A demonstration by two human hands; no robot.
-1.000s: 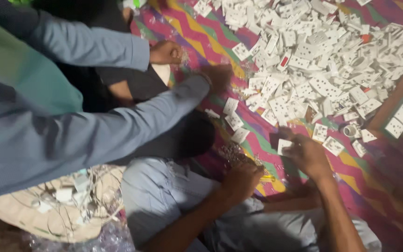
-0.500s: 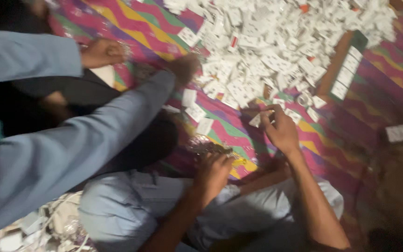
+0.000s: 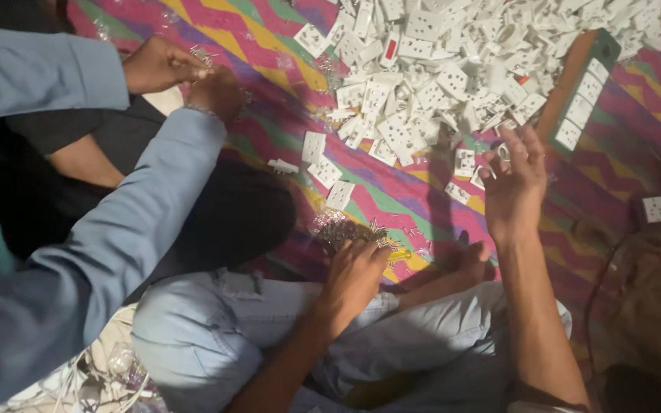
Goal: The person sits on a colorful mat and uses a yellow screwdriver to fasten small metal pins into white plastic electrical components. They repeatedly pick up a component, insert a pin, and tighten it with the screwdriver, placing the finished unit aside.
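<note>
Sockets (image 3: 453,69), white, lie in one heap too dense to count, beyond our right hand (image 3: 512,183); its fingers are spread, gripping nothing, tips just beside two loose pieces at the heap's edge. Three separate plates (image 3: 324,170) lie between our hands on bare striped mat (image 3: 392,195). Our left hand (image 3: 353,277) curls over a small pile of metal bits (image 3: 342,228); grip cannot be told. Two co-worker hands (image 3: 185,76) crowd the far left.
</note>
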